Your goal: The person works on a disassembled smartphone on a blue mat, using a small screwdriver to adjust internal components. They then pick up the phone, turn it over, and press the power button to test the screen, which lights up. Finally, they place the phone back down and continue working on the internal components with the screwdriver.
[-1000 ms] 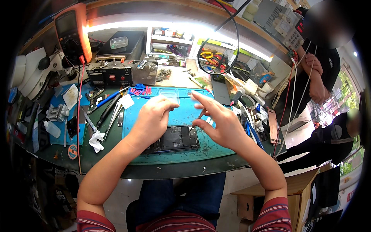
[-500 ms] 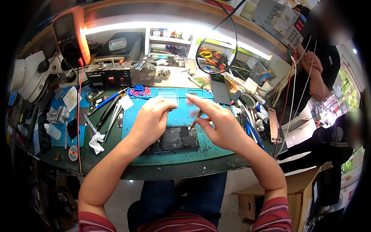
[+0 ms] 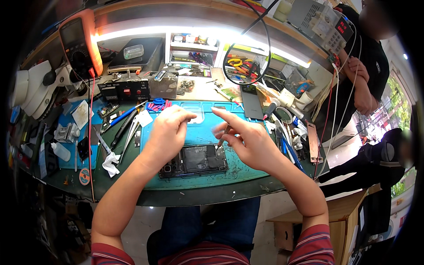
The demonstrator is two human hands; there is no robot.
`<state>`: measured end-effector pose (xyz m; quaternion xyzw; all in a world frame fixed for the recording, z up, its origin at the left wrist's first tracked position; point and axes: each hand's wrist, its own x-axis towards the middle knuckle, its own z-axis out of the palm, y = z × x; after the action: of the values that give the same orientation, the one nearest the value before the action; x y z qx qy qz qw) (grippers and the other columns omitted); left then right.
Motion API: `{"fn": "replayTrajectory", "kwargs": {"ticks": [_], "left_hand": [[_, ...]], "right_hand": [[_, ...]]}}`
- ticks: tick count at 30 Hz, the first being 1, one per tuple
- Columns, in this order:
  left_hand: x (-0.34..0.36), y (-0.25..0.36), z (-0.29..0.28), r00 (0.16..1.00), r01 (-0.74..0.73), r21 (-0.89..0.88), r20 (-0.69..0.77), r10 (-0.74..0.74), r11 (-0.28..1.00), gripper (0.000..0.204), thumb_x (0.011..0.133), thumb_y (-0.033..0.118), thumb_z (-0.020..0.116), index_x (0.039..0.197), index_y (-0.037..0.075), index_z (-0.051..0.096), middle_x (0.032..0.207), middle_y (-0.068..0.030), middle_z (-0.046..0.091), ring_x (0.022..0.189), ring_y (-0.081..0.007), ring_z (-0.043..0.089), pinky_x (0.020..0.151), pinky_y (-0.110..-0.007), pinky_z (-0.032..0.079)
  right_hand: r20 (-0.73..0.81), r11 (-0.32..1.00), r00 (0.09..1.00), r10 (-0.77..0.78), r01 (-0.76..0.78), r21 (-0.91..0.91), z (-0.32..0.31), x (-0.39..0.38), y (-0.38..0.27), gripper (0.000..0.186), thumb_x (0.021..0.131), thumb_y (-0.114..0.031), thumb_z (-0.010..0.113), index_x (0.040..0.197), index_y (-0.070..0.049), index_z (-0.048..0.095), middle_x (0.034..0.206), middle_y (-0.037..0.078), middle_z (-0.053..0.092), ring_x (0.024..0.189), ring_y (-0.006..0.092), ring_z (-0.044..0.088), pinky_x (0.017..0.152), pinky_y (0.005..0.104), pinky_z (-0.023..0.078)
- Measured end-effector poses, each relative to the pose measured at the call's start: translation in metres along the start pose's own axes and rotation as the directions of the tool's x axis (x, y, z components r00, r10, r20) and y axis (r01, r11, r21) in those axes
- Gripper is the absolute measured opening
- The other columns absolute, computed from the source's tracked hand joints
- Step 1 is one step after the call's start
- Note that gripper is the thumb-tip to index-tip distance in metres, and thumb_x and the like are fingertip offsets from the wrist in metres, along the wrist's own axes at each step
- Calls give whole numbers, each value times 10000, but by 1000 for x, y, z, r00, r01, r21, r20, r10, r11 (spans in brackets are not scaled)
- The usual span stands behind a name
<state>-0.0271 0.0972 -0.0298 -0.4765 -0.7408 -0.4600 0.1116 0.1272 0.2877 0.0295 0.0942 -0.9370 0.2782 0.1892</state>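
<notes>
A dark, opened phone (image 3: 201,159) lies flat on a blue mat (image 3: 199,134) beneath a slim, tilted tool (image 3: 219,143).

The phone (image 3: 199,158) is black, mat (image 3: 201,136) blue, sleeve (image 3: 313,244) striped red.

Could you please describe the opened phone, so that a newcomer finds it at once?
On the workbench lies a large blue mat. Near its front edge, below and left of the right hand, lies a flat, dark phone. Unlike the smooth dark slab beyond that hand, it is open, with round camera rings showing at its left end.
</notes>
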Motion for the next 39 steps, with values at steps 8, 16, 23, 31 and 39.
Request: {"fn": "replayTrajectory", "kwargs": {"ticks": [8,16,23,31,39], "left_hand": [[13,-9,-24,990,72,1,-122,-72,997,220,964,-43,617,1118,14,763,997,-103,721,880,-197,684,784,-317,530],[18,-13,-33,966,204,-119,-138,-220,972,214,963,-30,626,1116,9,770,973,-86,724,866,-154,665,777,-291,521],[16,-35,-23,979,81,25,-188,-75,996,198,964,-13,632,1111,13,762,976,-130,732,863,-242,696,772,-346,535],[8,-18,-12,958,287,42,5,-287,957,191,968,102,687,1130,14,739,940,-150,752,840,-280,726,770,-395,554],[1,-25,1,995,90,201,-56,-80,975,202,935,136,738,1119,54,758,963,-127,730,888,-311,699,812,-421,549]], "right_hand": [[82,990,988,133,-129,-61,-7,1,-8,639,973,12,664,1573,-104,476,954,127,769,929,227,778,830,362,618],[98,989,985,143,-145,10,-7,1,3,588,973,-54,670,1533,-131,506,965,98,779,939,283,773,809,382,599],[-128,941,967,220,-175,289,-14,18,11,521,1010,-35,651,1512,-23,511,1015,138,790,1039,200,765,921,359,593],[-243,893,933,265,-143,426,50,43,58,514,1006,-32,671,1492,13,509,1048,149,796,1010,169,762,932,316,586],[-271,883,914,301,-160,440,48,47,55,517,1011,-41,672,1496,24,504,1081,145,795,1035,158,751,950,313,579]]}}
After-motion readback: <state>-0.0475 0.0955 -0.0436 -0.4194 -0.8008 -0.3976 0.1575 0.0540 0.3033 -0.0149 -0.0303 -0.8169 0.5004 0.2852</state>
